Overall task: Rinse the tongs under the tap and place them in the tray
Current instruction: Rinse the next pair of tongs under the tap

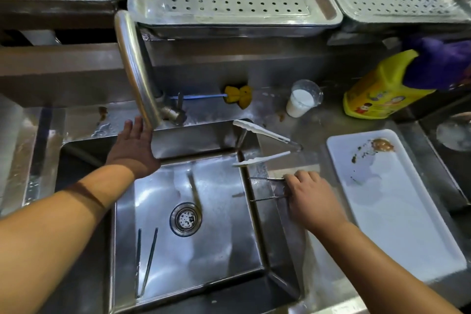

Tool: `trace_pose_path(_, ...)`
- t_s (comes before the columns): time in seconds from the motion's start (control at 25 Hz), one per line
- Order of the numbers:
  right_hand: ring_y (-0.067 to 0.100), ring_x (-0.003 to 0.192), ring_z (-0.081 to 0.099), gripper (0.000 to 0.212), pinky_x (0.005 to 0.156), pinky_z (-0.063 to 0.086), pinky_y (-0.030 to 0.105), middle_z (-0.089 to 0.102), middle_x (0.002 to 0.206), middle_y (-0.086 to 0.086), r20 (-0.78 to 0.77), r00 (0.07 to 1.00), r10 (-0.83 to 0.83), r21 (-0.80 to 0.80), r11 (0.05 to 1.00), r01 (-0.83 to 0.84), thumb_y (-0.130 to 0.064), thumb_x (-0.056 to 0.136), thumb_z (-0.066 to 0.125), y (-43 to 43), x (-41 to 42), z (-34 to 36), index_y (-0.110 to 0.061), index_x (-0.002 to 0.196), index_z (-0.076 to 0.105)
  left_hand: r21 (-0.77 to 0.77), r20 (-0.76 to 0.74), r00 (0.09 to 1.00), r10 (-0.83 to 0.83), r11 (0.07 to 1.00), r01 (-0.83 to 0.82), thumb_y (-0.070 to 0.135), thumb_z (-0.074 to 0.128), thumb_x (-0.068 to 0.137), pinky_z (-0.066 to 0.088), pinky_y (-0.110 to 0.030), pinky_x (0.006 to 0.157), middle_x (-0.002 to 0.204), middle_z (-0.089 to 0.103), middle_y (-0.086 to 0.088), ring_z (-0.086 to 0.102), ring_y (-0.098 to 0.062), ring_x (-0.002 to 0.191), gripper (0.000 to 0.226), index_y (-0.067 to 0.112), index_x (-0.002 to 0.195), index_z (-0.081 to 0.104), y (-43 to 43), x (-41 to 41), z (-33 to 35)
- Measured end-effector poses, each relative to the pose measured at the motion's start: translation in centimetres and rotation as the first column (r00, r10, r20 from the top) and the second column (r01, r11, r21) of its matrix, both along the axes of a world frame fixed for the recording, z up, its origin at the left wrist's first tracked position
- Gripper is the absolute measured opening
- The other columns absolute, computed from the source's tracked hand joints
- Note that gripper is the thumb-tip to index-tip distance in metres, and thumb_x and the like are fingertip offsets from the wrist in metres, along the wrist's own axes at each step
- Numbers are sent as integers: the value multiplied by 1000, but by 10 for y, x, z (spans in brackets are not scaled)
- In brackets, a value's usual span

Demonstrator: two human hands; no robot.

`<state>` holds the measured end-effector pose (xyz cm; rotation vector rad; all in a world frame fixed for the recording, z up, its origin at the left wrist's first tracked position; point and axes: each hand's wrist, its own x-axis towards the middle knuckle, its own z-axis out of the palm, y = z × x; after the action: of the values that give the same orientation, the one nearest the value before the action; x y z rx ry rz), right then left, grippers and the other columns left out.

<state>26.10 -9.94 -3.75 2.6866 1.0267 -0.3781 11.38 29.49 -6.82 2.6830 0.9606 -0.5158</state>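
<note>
Steel tongs point(270, 178) jut left from the right hand's point(312, 196) curled grip, over the sink point(216, 237); left hand point(135, 145) spread, empty, by the tap point(132, 64).

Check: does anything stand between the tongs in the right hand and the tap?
Nothing visible does. The right hand grips the metal tongs at the right rim of the sink; only open basin lies before the tap.

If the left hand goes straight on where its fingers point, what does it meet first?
Most likely the tap spout, near its lower end, just beyond the left hand. Depth is unclear; it could slip past onto the counter behind.
</note>
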Motion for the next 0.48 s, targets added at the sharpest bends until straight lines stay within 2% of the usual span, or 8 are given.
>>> trace_pose_path(0.08,31,112,56,42,87,45,39,62,121,2,-15,1000,-6,-55,998,5,-27,88,56,6,2,6,-26,130,57,8,28,1000,-5,1000,5,42,73,94,19,-46,131,179,7,-13,8,-39,163,103,15,170,10,1,0,4)
trace_pose_path(0.16,29,111,56,39,88,47,39,61,120,2,-56,998,-3,-49,999,0,-31,87,57,14,1,14,-27,126,57,-49,78,996,52,998,-48,38,74,94,29,-45,127,175,24,-14,25,-38,159,90,17,167,27,-1,1,12)
trace_pose_path(0.28,24,105,61,40,80,48,36,63,115,-2,-252,967,-36,155,985,77,-40,85,68,47,-23,26,-28,122,61,-236,222,945,239,954,-186,36,69,98,50,-42,109,149,62,-17,60,-38,132,48,22,143,64,-21,-6,24)
trace_pose_path(0.32,22,100,64,38,78,49,35,64,111,-4,-351,935,-55,230,963,143,-43,84,70,63,-36,28,-29,119,62,-371,258,894,367,892,-259,39,65,102,55,-42,102,135,72,-16,67,-38,121,34,22,130,72,-34,-11,27)
trace_pose_path(0.36,19,93,66,35,75,51,34,66,106,-6,-448,891,-72,281,935,217,-45,85,70,82,-49,30,-30,115,63,-552,263,818,512,775,-307,42,60,105,57,-44,97,125,77,-15,71,-37,113,30,21,118,76,-49,-19,28)
trace_pose_path(0.4,16,85,68,31,72,54,34,68,100,-8,-539,838,-81,314,904,289,-46,86,70,100,-60,30,-32,112,64,-729,214,734,644,606,-319,50,55,106,58,-47,95,120,80,-12,74,-36,109,36,20,107,77,-62,-28,27)
trace_pose_path(0.44,13,79,69,27,70,56,33,70,95,-9,-615,784,-82,335,873,354,-46,87,69,118,-70,28,-33,111,65,-853,109,694,712,426,-303,60,50,103,58,-46,91,117,82,-6,76,-33,105,47,22,105,77,-76,-36,27)
trace_pose_path(0.48,11,76,70,24,70,58,35,71,92,-9,-672,737,-71,349,848,399,-44,89,69,134,-77,27,-33,110,66,-927,0,695,719,261,-271,70,46,98,58,-42,85,116,83,1,77,-27,101,55,25,107,76,-89,-42,26)
